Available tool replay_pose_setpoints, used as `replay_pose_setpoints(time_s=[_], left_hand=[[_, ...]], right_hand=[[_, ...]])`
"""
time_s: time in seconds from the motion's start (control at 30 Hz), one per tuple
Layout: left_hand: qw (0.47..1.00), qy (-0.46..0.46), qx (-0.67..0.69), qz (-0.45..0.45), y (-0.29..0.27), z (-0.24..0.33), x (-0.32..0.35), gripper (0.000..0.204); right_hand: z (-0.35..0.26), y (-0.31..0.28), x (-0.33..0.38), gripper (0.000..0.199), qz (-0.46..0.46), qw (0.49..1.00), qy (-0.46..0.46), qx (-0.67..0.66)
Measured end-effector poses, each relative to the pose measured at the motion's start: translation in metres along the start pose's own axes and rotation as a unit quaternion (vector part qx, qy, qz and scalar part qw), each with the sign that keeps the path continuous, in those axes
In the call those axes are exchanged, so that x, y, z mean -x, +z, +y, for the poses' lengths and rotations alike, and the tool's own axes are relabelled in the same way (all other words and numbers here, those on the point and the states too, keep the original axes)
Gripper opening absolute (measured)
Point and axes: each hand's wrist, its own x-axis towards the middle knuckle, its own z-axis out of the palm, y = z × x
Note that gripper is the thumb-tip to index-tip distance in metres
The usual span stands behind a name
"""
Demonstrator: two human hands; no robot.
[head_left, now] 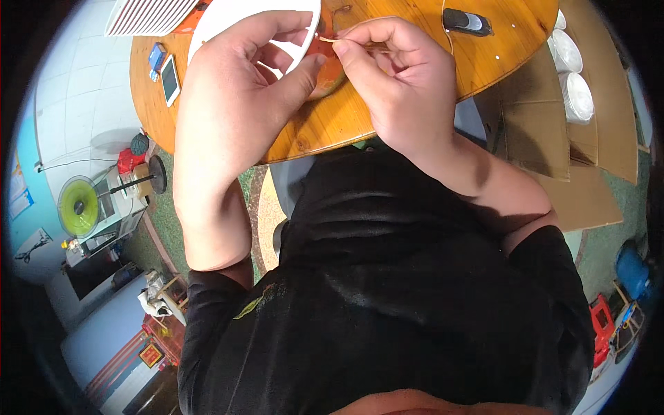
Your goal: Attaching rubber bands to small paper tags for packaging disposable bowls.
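Observation:
My left hand (238, 97) is curled round the edge of a large white round piece (225, 19) with a thin raised rim, at the top of the view. The thumb is bent in, and part of the rim is hidden behind the fingers. My right hand (408, 83) is closed in a pinch, thumb against forefinger, on a thin yellowish strip (326, 39). The strip's tip reaches the white rim; whether it is fastened there I cannot tell. Beneath, between my hands, lies an orange-red rounded thing (327, 72), partly covered by them.
The round wooden table (311, 135) holds a black handheld device (467, 22), a white phone (170, 80) and a small blue box (157, 55). A white slatted piece (149, 15) sits at its far left. Right of it, an opened cardboard box (532, 117) contains wrapped white round pieces (576, 98).

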Motion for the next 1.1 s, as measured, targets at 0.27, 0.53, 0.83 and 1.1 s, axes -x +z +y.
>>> replay_pose_setpoints(time_s=[0.27, 0.53, 0.83, 1.1], left_hand=[[0.999, -0.012, -0.047, -0.016, -0.001, 0.004, -0.001, 0.041], [0.997, -0.002, 0.047, -0.064, -0.019, -0.002, -0.007, 0.03], [0.996, -0.015, -0.016, -0.091, -0.02, 0.001, -0.026, 0.019], [0.998, 0.001, 0.058, -0.003, -0.019, -0.004, -0.015, 0.014]], right_hand=[[-0.008, 0.002, -0.001, 0.006, 0.008, 0.999, 0.025, 0.024], [-0.002, 0.002, -0.008, 0.007, 0.022, 0.998, -0.009, 0.058], [-0.004, 0.001, -0.011, 0.009, 0.04, 0.994, -0.023, 0.096], [-0.021, -0.01, -0.014, 0.009, -0.027, 0.985, 0.056, 0.16]])
